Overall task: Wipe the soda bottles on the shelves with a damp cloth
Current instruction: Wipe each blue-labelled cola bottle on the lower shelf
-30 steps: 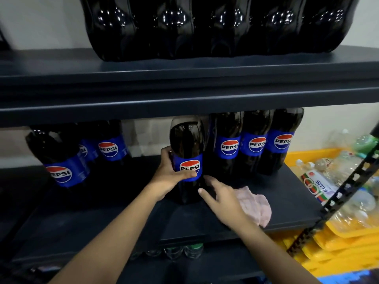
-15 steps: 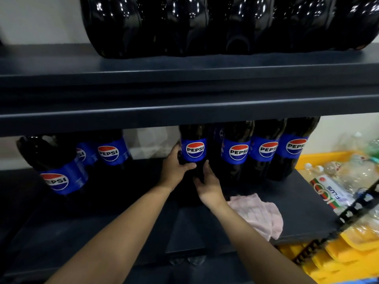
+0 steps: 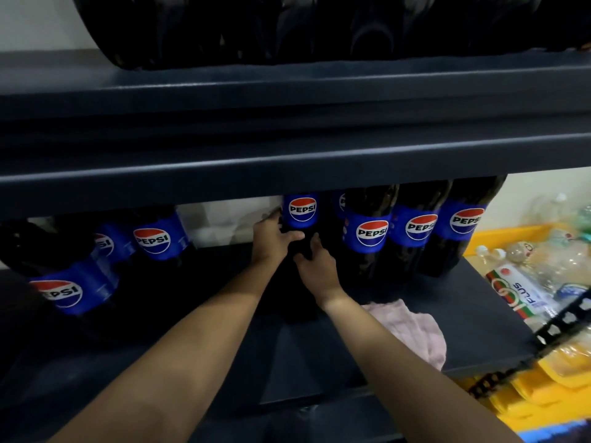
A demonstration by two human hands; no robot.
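Both hands on one dark plastic Pepsi bottle w/ blue label (image 3: 302,215), upright at the middle of the dark grey lower shelf (image 3: 479,311): left hand (image 3: 271,238) wraps its left side just below the label, thumb across the front, & right hand (image 3: 316,266) grips the lower body from the right. Crumpled pale pink cloth (image 3: 412,330) lies loose on the shelf by the right forearm, in neither hand. More Pepsi bottles either side, nearest right one (image 3: 367,238) just beside the held bottle; yellow crates of clear bottles (image 3: 543,276) off to the right.
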